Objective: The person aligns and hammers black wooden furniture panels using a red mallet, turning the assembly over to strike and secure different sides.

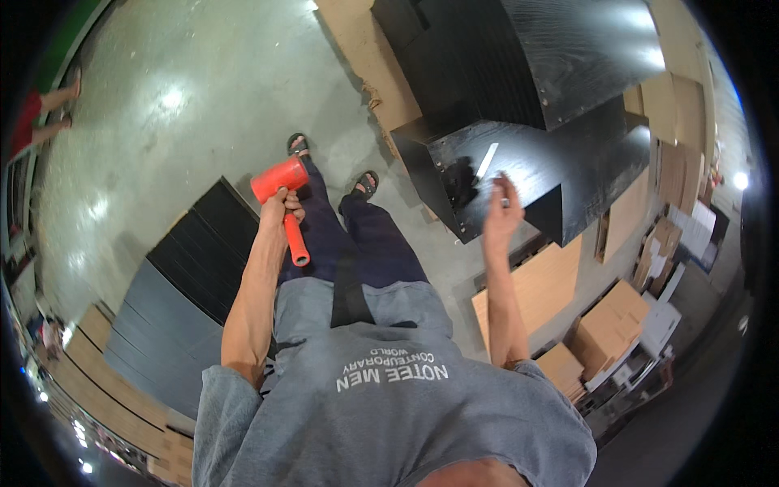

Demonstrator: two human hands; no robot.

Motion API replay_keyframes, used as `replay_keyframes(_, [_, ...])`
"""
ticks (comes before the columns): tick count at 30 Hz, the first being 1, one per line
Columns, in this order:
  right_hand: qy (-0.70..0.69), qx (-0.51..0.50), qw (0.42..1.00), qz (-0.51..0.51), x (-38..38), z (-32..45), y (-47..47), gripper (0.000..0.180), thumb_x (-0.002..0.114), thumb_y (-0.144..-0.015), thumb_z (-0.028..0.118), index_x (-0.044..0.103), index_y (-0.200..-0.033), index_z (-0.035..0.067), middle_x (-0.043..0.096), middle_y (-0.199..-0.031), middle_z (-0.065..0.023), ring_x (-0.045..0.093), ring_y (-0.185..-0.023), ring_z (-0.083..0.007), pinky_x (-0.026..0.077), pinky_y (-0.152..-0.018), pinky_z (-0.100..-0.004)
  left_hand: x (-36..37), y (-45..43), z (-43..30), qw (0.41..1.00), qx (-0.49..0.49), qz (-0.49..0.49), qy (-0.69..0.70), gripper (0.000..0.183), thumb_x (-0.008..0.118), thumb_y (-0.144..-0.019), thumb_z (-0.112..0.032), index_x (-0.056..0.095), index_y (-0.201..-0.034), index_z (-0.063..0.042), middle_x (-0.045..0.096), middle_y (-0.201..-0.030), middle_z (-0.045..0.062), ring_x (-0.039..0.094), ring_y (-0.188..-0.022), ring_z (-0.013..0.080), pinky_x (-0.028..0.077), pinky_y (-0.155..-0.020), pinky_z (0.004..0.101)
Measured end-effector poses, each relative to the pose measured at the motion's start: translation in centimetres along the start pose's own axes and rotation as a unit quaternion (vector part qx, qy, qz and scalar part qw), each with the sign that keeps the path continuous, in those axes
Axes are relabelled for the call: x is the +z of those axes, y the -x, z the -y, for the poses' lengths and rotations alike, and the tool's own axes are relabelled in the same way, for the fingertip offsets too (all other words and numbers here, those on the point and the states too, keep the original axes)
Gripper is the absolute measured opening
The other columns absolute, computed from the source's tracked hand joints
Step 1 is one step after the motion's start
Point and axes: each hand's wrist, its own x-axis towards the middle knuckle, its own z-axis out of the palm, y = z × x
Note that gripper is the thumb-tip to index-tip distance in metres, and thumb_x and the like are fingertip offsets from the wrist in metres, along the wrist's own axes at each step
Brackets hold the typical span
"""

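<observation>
My left hand grips a red mallet where its handle meets the head, and the hollow handle end points back towards my body. My right hand is raised above a glossy black wood-grain cabinet with its fingers close together. A small silvery spot shows at those fingers; whether it is a ring or a held fitting, I cannot tell. Near the fingertips a narrow white strip shows on the black surface. Small fittings or holes run along the cabinet's near edge.
Another black cabinet stands beyond, beside cardboard. Black panels and a grey panel are stacked at left. Wooden boards and cardboard boxes lie at right. A person's legs show far left.
</observation>
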Motion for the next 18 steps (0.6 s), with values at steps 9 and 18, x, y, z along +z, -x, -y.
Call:
replay_keyframes(9, [0.292, -0.253, 0.916, -0.106, -2.0, -8.7, -11.4, 0.047, 0.052, -0.100, 0.031, 0.051, -0.133, -0.003, 0.048, -0.132, -0.0272, 0.044, -0.119, -0.0425, 0.034, -0.102, -0.0492, 5.4, 0.1, 6.4, 0.985, -0.026, 0.095, -0.140, 0.024, 0.049, -0.103, -0.022, 0.055, -0.104, 0.002, 0.048, -0.072, -0.001, 0.044, -0.052, 0.0069, 0.039, -0.047, 0.0250])
replay_keyframes(18, [0.306, -0.166, 0.933, -0.086, -1.3, -8.6, -11.1, 0.046, 0.049, -0.100, 0.032, 0.052, -0.134, 0.002, 0.045, -0.138, -0.0197, 0.038, -0.129, -0.0346, 0.028, -0.109, -0.0448, 10.5, -8.4, 1.4, 0.749, 0.170, 0.207, -0.606, 0.025, 0.049, -0.099, -0.019, 0.057, -0.093, 0.003, 0.050, -0.071, 0.002, 0.048, -0.064, 0.0111, 0.038, -0.053, 0.0296])
